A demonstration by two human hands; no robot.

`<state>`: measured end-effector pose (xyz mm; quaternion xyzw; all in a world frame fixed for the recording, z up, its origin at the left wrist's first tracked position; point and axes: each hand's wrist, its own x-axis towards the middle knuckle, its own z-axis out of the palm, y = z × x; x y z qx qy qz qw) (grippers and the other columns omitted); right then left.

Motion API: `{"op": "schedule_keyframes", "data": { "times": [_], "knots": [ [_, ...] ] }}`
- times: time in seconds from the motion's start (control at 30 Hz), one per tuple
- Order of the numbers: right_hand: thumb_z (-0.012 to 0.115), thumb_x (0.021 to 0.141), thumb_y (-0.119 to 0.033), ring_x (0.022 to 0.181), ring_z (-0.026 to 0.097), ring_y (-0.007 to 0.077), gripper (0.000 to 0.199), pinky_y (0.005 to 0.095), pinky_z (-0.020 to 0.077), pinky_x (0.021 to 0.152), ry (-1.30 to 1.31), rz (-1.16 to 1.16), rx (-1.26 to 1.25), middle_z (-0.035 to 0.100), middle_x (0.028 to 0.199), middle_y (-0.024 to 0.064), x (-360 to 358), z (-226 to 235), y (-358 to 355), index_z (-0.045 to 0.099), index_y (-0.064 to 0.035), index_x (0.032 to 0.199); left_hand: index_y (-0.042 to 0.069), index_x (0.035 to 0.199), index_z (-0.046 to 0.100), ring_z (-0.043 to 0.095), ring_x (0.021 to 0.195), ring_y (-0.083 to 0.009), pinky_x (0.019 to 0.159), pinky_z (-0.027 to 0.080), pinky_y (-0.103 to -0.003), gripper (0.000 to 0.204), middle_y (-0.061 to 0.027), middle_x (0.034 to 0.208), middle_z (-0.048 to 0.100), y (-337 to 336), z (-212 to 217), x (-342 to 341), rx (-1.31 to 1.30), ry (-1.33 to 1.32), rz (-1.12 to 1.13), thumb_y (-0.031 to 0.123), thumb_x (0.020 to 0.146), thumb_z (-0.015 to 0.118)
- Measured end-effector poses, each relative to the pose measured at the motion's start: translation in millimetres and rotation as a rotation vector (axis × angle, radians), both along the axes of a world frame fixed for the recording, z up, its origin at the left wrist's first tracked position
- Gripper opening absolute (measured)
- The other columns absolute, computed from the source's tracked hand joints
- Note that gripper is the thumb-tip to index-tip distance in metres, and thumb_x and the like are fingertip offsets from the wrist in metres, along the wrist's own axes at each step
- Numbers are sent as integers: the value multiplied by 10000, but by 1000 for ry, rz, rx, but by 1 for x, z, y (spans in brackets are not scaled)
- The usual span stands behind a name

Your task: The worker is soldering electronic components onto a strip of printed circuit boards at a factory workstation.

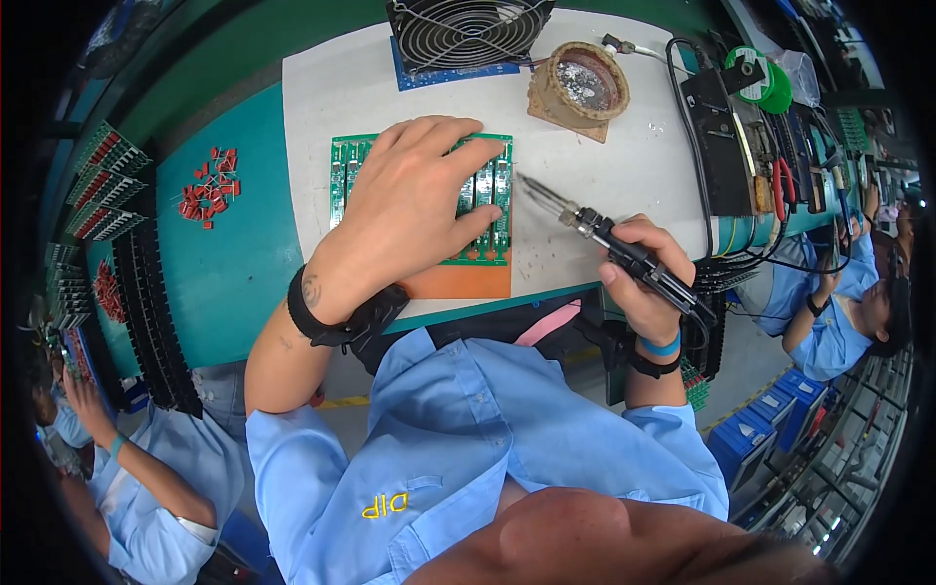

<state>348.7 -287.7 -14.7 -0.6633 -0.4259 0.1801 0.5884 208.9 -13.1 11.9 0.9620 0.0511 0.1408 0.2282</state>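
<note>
A panel of green circuit boards [500, 210] rests on an orange-brown base board [458, 284] on the white work surface. My left hand [414, 190] lies across the panel, palm down with its fingers spread, and covers much of the middle. Its thumb and fingertips touch the panel's right part. To the right, my right hand [645, 273] is closed around the black body of a soldering iron [639, 261]. The iron's thin metal tip points up and left, close to the panel's right edge and apart from it.
Behind the panel stand a fan [473, 34] and a solder pot [588, 80]. Red components [208, 190] lie loose on the green mat at left, near a black rack [156, 312]. Pliers [783, 185], cables and a green solder reel [773, 88] crowd the right. Co-workers sit on both sides.
</note>
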Motion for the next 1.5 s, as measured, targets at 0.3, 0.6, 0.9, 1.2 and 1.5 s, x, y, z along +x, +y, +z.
{"op": "schedule_keyframes", "data": {
  "times": [0.3,0.6,0.9,1.2,1.5],
  "knots": [
    [808,864,-55,925,646,190,479,328,527,894,-103,-336,38,668,1172,137,16,-6,37,607,32,1290,103,1253,722,589,1286,-350,1102,445,-461,504,-134,1350,668,-2,0,-1,7,13,-8,243,789,861],
    [803,861,-37,926,652,179,461,315,527,866,35,-109,142,686,1104,137,-12,2,0,611,46,1272,102,1280,705,592,1288,-359,1124,442,-496,524,-146,1360,663,3,1,-1,-5,15,-20,251,801,857],
    [795,855,-4,913,672,152,394,283,535,825,77,-12,-5,701,976,135,-24,10,8,634,66,1208,99,1306,678,576,1334,-348,1202,374,-570,511,-138,1373,655,6,5,-4,-7,11,10,266,847,830],
    [793,863,-1,879,670,145,375,271,533,810,45,-10,-21,712,979,122,-22,11,16,642,66,1200,99,1280,688,567,1350,-345,1189,375,-593,482,-132,1391,649,7,1,-8,48,44,23,267,851,829],
    [802,867,-16,876,662,139,376,265,530,802,54,-4,-44,713,986,123,-22,13,17,646,66,1199,95,1278,693,566,1347,-350,1188,380,-569,483,-138,1392,650,8,-1,-8,20,35,16,240,840,838]
  ]
}}
